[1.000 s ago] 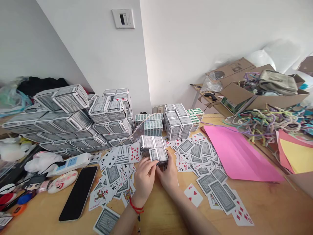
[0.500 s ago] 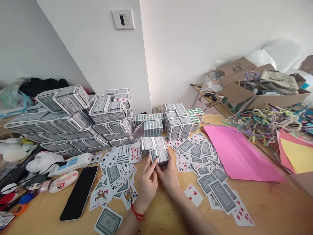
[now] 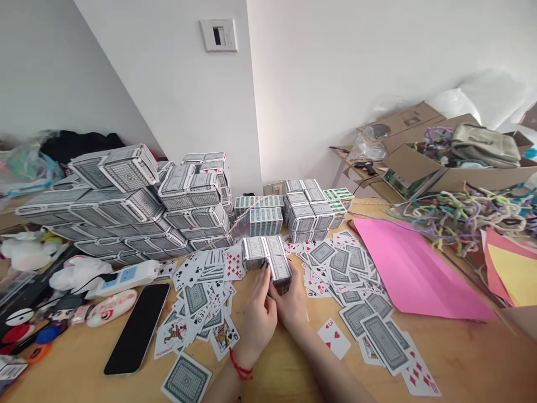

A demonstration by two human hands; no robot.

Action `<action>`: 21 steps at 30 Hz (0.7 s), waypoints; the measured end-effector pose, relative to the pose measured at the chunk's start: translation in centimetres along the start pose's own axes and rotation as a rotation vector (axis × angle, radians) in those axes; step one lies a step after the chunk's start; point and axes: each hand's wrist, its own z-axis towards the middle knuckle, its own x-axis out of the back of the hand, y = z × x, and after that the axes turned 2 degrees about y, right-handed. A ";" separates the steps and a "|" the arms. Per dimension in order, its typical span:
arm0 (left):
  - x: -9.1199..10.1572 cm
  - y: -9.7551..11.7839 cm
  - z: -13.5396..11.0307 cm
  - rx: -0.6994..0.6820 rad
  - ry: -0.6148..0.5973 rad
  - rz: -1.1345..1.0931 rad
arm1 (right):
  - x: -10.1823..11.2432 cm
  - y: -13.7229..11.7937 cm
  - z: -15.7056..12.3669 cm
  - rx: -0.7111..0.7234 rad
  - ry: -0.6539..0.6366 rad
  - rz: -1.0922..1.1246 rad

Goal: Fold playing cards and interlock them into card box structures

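Note:
A block of folded playing cards (image 3: 277,258) sits on the table in front of me, grey patterned backs outward. My left hand (image 3: 260,307) presses its fingertips against the near left side of this block. On the block's right side, my right hand (image 3: 292,296) has its fingers wrapped round, with the thumb at the near face. Both hands meet close together there, and the fingers on the far side are partly hidden. Loose playing cards (image 3: 196,299) lie spread to the left of my hands, and another pile of loose cards (image 3: 339,266) lies to the right.
Card-block stacks (image 3: 113,212) rise at the back left, with another stack (image 3: 308,210) behind the block. A phone (image 3: 137,330) and a power strip (image 3: 126,278) lie at left. Pink paper (image 3: 413,268), yarn (image 3: 457,215) and a cardboard box (image 3: 457,176) are at right.
The card that showed under my left fingers on the block's near left side is no longer visible. My left fingers now press lower against that side. The whole view has shifted slightly.

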 end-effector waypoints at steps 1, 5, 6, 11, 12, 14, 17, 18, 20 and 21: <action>0.0 0.0 0.0 -0.001 -0.015 -0.009 | 0.0 0.0 0.0 -0.001 0.002 -0.006; 0.2 0.2 0.2 -0.003 -0.051 -0.036 | 0.0 0.1 0.0 -0.008 -0.004 -0.015; 0.2 0.2 0.3 -0.005 -0.049 -0.040 | 0.0 0.2 0.0 -0.012 -0.009 -0.015; 0.1 0.2 0.1 0.025 -0.040 -0.058 | -0.1 0.4 0.0 -0.041 -0.040 -0.021; 0.1 0.2 0.1 0.030 -0.045 -0.061 | -0.1 0.4 0.0 -0.044 -0.038 -0.025; 0.1 0.2 -0.1 0.033 -0.046 -0.066 | -0.1 0.5 -0.1 -0.043 -0.028 -0.033; -0.1 0.3 -0.4 0.027 -0.027 -0.052 | -0.1 0.6 -0.1 -0.038 -0.024 -0.038; -0.2 0.4 -0.5 0.026 -0.021 -0.039 | -0.1 0.7 -0.1 -0.038 -0.025 -0.034; -0.4 0.7 -0.8 0.030 -0.013 -0.014 | -0.1 0.8 -0.1 -0.039 -0.034 -0.016; -0.5 0.8 -0.9 0.034 -0.010 -0.004 | -0.1 0.9 -0.1 -0.040 -0.039 -0.007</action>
